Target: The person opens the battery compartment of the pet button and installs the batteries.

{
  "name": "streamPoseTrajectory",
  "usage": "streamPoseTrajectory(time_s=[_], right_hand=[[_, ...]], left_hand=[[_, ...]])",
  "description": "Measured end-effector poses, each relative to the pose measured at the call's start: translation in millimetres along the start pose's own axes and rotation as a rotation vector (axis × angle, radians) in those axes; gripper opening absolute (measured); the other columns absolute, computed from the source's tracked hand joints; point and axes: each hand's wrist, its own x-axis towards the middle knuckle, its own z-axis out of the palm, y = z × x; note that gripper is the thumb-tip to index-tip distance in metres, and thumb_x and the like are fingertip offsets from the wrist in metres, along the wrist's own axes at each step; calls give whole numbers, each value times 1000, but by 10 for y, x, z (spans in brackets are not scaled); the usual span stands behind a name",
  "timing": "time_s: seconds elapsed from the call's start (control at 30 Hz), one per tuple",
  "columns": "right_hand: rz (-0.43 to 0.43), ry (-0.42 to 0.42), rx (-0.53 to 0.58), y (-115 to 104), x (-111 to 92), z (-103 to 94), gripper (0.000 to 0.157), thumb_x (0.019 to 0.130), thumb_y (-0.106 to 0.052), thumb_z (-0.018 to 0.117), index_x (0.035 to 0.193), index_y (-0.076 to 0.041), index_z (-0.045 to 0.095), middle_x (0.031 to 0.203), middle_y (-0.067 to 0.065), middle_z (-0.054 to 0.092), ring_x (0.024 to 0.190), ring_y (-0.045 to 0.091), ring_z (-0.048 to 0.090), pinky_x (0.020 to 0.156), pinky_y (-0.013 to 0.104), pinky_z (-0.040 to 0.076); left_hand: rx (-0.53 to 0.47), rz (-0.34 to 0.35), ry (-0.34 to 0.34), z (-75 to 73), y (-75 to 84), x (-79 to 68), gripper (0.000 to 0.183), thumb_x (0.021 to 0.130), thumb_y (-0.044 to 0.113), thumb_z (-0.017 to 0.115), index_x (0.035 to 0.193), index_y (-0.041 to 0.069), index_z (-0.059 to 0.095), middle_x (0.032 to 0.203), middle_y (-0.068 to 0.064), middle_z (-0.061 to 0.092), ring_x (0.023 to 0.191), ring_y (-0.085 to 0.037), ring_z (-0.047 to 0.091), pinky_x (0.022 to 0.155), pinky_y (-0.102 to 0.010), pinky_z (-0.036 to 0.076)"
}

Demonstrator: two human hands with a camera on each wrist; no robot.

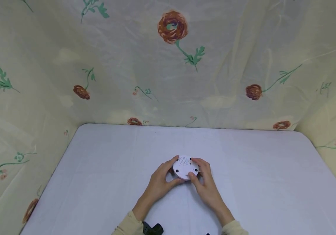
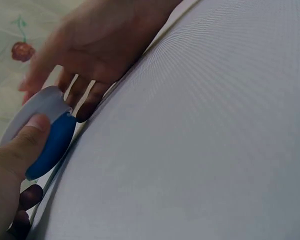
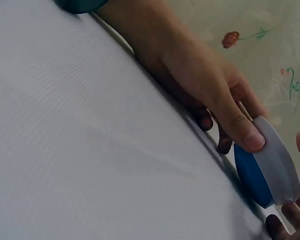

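Observation:
Over the middle of the table I hold a small round device (image 1: 184, 167), with its white face turned up. The face has a patch of speaker holes and several dark round feet. Its other side is blue, as the left wrist view shows on the blue part (image 2: 54, 145). My left hand (image 1: 157, 184) grips the left side, its thumb on the near white rim (image 3: 272, 160). At the right side, my right hand (image 1: 207, 189) has its thumb on the face near the front edge and its index finger at the far edge. Fingers beneath the device are partly hidden.
A white-covered table (image 1: 112, 153) with rounded far corners spreads around my hands. Floral cloth (image 1: 215, 88) hangs behind it and along both sides. A black wrist camera (image 1: 153, 229) sits by my left wrist at the bottom edge.

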Motion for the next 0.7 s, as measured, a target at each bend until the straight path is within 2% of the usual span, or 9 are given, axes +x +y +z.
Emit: streamPoseTrajectory(time_s=[0.1,0.2,0.33,0.57,0.7], right_hand=[[-81,-7,17,31,16,-27,63,88,-9,65,144,-14,36,147,6,31,131,17,34,97,21,39],[-159,-20,19,56,27,-52,75,81,-4,71,145,-12,33,149,11,29,135,14,31,101,23,37],[-224,-42,-17,78,31,-71,84,75,-6,78,145,-12,33,149,15,29,137,9,27,103,20,34],[-278,-50,-76,110,31,-63,79,76,-6,78,143,-12,37,147,16,32,137,16,30,107,12,27],[-305,-18,-83,110,39,-64,67,77,0,74,136,-10,45,138,11,44,128,12,40,101,14,35]], left_hand=[[-40,-8,26,-12,2,5,79,76,41,74,145,29,37,116,8,60,91,-7,49,78,-23,43],[-75,-14,57,-23,1,12,76,77,45,72,144,25,40,115,6,60,90,-7,50,74,-21,43],[-101,-14,88,-25,-3,22,73,79,51,67,141,20,45,105,6,60,87,-7,51,69,-20,43],[-103,-28,116,-17,-4,24,64,83,53,62,136,20,50,97,5,59,82,-9,51,67,-19,42],[-112,-12,120,-26,12,17,60,84,51,63,134,20,52,97,5,59,81,-9,51,66,-19,42]])
